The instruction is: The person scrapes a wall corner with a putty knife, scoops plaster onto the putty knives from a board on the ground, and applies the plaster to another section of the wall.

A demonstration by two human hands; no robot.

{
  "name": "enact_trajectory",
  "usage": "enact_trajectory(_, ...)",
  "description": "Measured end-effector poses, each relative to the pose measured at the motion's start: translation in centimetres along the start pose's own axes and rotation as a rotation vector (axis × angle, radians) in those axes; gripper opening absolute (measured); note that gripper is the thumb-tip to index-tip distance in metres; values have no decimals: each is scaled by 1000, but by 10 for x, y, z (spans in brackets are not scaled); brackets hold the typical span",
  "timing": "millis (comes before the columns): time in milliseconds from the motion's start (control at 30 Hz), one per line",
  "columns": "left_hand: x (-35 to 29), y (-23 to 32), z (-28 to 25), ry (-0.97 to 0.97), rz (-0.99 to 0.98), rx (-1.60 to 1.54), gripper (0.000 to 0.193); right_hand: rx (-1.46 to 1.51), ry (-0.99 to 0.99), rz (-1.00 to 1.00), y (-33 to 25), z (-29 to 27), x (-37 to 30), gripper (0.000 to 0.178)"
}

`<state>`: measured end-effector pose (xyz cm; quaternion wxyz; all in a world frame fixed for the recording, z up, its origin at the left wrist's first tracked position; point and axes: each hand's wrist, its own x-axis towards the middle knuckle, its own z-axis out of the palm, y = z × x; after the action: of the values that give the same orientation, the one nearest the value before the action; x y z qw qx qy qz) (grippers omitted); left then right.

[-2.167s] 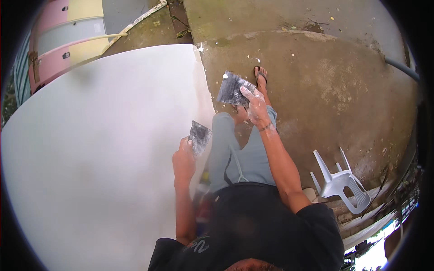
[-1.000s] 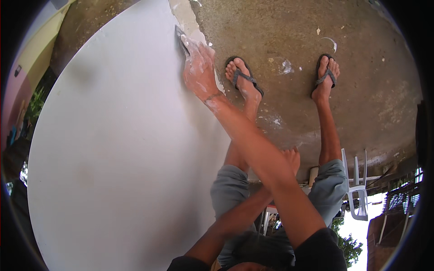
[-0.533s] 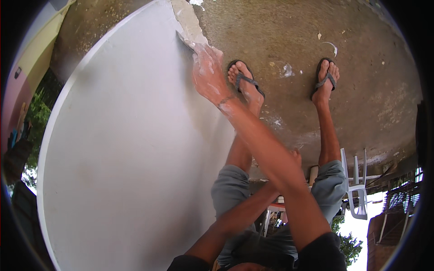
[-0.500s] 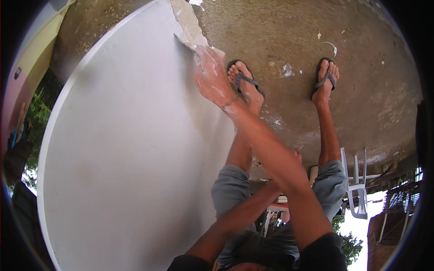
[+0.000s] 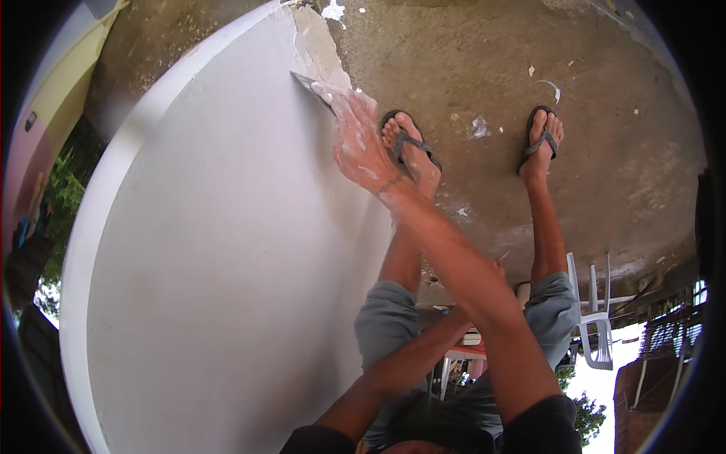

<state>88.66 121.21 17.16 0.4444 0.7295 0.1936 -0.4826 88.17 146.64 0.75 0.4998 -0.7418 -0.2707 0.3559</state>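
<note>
My right hand point(image 5: 360, 144), smeared with white paste, is closed round a putty knife point(image 5: 311, 88) whose handle is hidden in my grip. Its thin metal blade lies against the smooth white wall point(image 5: 204, 227), beside a rough beige unfinished strip point(image 5: 318, 45) along the wall's bottom edge. The right forearm reaches across over my left one. Of my left hand point(image 5: 499, 267) only a bit of finger shows past the right forearm, so what it holds, if anything, is hidden.
My feet, in dark flip-flops point(image 5: 410, 140), stand on a brown concrete floor point(image 5: 484, 68) with white splatters point(image 5: 479, 127). A white plastic chair point(image 5: 597, 325) is behind me at the right. The wall's pale top edge point(image 5: 76, 303) curves along the left.
My right hand and the putty knife sit slightly lower in the picture, with the blade at a steeper slant. The whole view has shifted a little, showing more of the wall's top edge.
</note>
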Motion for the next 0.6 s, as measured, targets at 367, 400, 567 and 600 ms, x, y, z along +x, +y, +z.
enact_trajectory(367,3,6,-8,-32,-10,-70,19,56,-52,104,-27,-6,15,58)
enact_trajectory(400,3,1,-10,-35,-25,-69,19,64,-143,95,-26,-14,14,58)
enact_trajectory(567,19,25,-18,-51,53,-109,18,62,-25,106,15,-27,57,61)
enact_trajectory(600,24,32,-19,-54,76,-124,18,24,1,102,23,-21,60,60)
